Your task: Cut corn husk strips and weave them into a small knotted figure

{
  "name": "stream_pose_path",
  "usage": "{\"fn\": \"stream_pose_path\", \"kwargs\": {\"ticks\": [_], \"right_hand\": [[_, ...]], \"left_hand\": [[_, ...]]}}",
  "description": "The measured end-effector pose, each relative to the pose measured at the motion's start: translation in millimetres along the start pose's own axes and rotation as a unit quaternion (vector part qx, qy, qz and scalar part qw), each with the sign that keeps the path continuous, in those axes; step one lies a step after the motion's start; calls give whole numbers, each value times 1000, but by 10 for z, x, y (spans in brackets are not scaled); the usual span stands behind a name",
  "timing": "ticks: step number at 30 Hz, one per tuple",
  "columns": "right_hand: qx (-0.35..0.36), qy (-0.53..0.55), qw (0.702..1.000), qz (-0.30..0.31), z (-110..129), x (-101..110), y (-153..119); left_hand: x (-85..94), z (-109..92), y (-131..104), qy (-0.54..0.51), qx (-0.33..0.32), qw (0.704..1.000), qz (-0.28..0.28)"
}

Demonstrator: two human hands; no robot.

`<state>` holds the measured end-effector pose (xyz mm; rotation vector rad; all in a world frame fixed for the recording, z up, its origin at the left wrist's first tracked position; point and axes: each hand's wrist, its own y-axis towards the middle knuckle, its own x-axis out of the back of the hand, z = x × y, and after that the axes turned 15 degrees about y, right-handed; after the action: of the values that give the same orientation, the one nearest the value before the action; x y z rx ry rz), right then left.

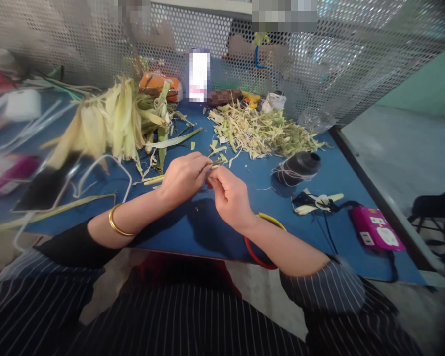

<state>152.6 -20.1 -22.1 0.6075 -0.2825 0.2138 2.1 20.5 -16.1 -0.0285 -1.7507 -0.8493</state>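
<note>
My left hand (pixel 185 175), with a gold bangle at the wrist, is closed in a pinch above the blue table. Pale strips of corn husk (pixel 154 179) stick out on its left side. My right hand (pixel 230 198) meets it, fingers also pinched. A small greenish end of husk (pixel 219 161) shows just past the fingertips; the rest of what they hold is hidden between the fingers. Beyond my left hand lies a bundle of dried corn husks (pixel 114 118). A heap of shredded husk (pixel 255 131) lies beyond my right hand.
A dark thread cone (pixel 300 168) and a magenta power strip (pixel 378 227) are at the right. A black phone (pixel 46 185) with a white cable lies left. A lit screen (pixel 199 76) leans near the perforated metal panel (pixel 207 37). A red-yellow ring (pixel 250 249) sits by my right forearm.
</note>
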Motion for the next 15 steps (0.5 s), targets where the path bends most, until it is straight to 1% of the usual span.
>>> {"fn": "stream_pose_path", "kwargs": {"ticks": [3, 7, 12, 15], "right_hand": [[-27, 22, 999, 22, 9, 44, 31], [-70, 79, 994, 5, 14, 183, 108], [-84, 103, 991, -23, -21, 322, 202], [-102, 119, 988, -9, -52, 360, 244]], "left_hand": [[6, 45, 16, 0, -30, 998, 48], [79, 90, 56, -19, -86, 990, 110], [180, 72, 86, -108, -151, 968, 170], [212, 50, 90, -150, -168, 955, 194]]}}
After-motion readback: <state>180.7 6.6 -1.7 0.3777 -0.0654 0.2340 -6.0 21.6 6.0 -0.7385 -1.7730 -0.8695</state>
